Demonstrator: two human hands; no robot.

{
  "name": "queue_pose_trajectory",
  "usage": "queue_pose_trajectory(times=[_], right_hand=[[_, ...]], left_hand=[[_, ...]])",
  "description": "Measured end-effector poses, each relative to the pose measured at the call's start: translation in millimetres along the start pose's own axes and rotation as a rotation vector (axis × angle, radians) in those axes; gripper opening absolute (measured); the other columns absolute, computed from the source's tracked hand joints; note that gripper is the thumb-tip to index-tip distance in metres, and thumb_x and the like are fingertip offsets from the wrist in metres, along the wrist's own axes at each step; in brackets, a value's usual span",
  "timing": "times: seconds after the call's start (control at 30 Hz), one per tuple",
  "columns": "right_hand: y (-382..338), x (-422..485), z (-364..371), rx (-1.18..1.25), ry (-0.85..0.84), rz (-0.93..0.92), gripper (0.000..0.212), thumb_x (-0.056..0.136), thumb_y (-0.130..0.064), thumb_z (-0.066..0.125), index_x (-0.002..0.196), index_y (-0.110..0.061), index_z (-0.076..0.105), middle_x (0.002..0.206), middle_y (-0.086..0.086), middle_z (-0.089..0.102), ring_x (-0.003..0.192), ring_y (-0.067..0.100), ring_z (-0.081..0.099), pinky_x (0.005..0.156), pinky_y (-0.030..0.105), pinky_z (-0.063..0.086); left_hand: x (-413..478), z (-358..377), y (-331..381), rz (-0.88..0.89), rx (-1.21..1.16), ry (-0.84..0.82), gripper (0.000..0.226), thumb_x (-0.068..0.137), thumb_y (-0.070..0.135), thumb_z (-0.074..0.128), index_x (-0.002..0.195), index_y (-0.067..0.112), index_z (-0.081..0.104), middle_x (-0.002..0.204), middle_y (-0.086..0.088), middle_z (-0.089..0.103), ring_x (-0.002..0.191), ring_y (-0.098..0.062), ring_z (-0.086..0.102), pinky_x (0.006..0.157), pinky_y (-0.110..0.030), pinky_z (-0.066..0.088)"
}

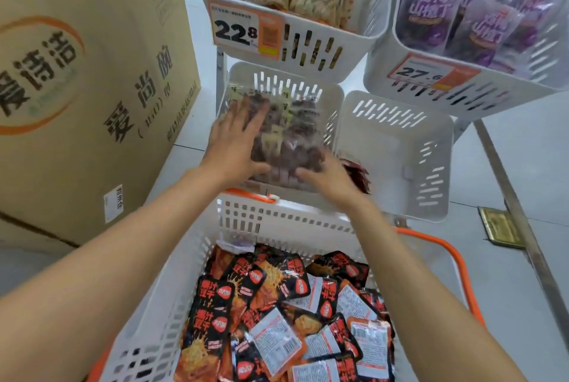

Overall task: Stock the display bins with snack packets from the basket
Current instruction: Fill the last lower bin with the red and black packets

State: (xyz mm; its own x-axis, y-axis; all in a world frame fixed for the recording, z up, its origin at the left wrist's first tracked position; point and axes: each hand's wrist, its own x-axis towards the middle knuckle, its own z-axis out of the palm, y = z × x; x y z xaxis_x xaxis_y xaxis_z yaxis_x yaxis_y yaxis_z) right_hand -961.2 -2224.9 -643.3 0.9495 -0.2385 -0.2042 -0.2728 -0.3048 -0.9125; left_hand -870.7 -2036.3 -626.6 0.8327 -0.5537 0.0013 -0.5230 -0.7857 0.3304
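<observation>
Snack packet (286,135) in the low bin (240,74), beneath flat left fingers (244,114); right fingers (311,174) at its near edge, grip unclear.

Motion smears the clear packet (289,141) at the frame's centre, and its dark contents and label strips cannot be read. The left hand (237,138) lies blurred over its left part and covers it. The right hand (328,178), at its lower edge, is blurred too, so how its fingers lie cannot be told; it hides most of a red packet (358,171). The cardboard box (92,74) is cut by the left and top edges, the basket (246,215) by the bottom edge, and the purple-packet bin (378,74) by the top and right edges. The price tag (243,31) carries print too small to read.
</observation>
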Motion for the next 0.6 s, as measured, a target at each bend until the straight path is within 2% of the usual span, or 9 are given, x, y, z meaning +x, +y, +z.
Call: queue_pose_trajectory(times=[0.07,0.13,0.2,0.3,0.37,0.43,0.47,0.53,0.6], right_hand=[[16.1,6.1,16.3,-0.168,0.054,0.041,0.065,0.08,-0.012,0.08,0.133,-0.017,0.042,0.127,0.001,0.058,0.118,0.015,0.056,0.091,0.021,0.048],[26.7,7.2,24.1,-0.24,0.132,0.014,0.074,0.077,-0.018,0.083,0.136,-0.02,0.039,0.125,-0.007,0.054,0.114,0.007,0.05,0.097,0.025,0.042],[32.0,7.6,23.2,-0.244,0.161,-0.028,0.071,0.076,-0.02,0.083,0.133,-0.024,0.041,0.117,-0.013,0.053,0.111,0.006,0.051,0.095,0.025,0.042],[32.9,6.7,15.6,-0.259,0.132,-0.025,0.071,0.08,-0.022,0.081,0.138,-0.026,0.039,0.116,-0.017,0.051,0.118,0.012,0.054,0.089,0.019,0.039],[30.6,4.1,12.7,-0.303,0.101,-0.033,0.085,0.084,-0.021,0.078,0.15,-0.03,0.025,0.125,-0.02,0.048,0.122,0.01,0.052,0.088,0.015,0.041],[28.9,-0.4,10.8,-0.328,0.064,-0.051,0.099,0.088,-0.019,0.073,0.155,-0.039,0.002,0.15,-0.014,0.038,0.129,0.009,0.047,0.098,0.022,0.044],[28.0,-4.1,8.8,-0.363,0.064,-0.065,0.102,0.09,-0.018,0.071,0.155,-0.042,-0.003,0.154,-0.009,0.037,0.127,0.01,0.049,0.098,0.024,0.044],[25.2,-13.2,-1.5,-0.43,0.114,-0.108,0.096,0.092,-0.014,0.068,0.156,-0.041,0.0,0.145,-0.005,0.049,0.106,0.005,0.057,0.088,0.025,0.047],[22.2,-23.0,-17.8,-0.354,0.18,-0.165,0.086,0.091,-0.007,0.065,0.155,-0.038,0.017,0.136,-0.019,0.049,0.105,0.0,0.057,0.092,0.033,0.051]], left_hand=[[8.4,19.3,-15.5,0.075,0.21,-0.102,0.121,0.075,0.064,0.072,0.155,0.034,-0.015,0.164,-0.009,-0.02,0.15,-0.028,-0.022,0.12,-0.053,-0.006],[13.9,33.3,-24.5,0.11,0.299,-0.087,0.123,0.076,0.065,0.07,0.154,0.032,-0.018,0.163,-0.009,-0.022,0.148,-0.027,-0.026,0.12,-0.055,-0.008],[17.2,37.9,-28.8,0.14,0.342,-0.032,0.123,0.076,0.068,0.068,0.154,0.031,-0.02,0.164,-0.008,-0.02,0.149,-0.026,-0.025,0.12,-0.056,-0.007],[18.2,39.0,-32.6,0.186,0.323,0.006,0.125,0.072,0.072,0.067,0.153,0.033,-0.02,0.164,-0.006,-0.02,0.148,-0.024,-0.026,0.119,-0.056,-0.009],[17.6,38.5,-32.2,0.238,0.341,0.008,0.128,0.069,0.078,0.064,0.15,0.036,-0.026,0.162,-0.004,-0.025,0.144,-0.023,-0.032,0.119,-0.056,-0.011],[18.0,38.6,-30.5,0.259,0.363,-0.018,0.126,0.069,0.081,0.058,0.144,0.04,-0.035,0.16,-0.003,-0.03,0.143,-0.025,-0.034,0.119,-0.056,-0.012],[18.6,38.3,-29.7,0.254,0.368,-0.023,0.122,0.072,0.08,0.056,0.142,0.041,-0.037,0.16,-0.004,-0.029,0.145,-0.026,-0.031,0.119,-0.056,-0.012],[19.8,36.7,-28.8,0.238,0.363,-0.013,0.112,0.08,0.075,0.052,0.14,0.042,-0.036,0.163,-0.007,-0.022,0.149,-0.028,-0.024,0.12,-0.056,-0.009],[19.8,34.4,-26.5,0.221,0.362,-0.007,0.102,0.087,0.071,0.047,0.14,0.043,-0.035,0.164,-0.008,-0.018,0.15,-0.029,-0.02,0.121,-0.056,-0.007]])
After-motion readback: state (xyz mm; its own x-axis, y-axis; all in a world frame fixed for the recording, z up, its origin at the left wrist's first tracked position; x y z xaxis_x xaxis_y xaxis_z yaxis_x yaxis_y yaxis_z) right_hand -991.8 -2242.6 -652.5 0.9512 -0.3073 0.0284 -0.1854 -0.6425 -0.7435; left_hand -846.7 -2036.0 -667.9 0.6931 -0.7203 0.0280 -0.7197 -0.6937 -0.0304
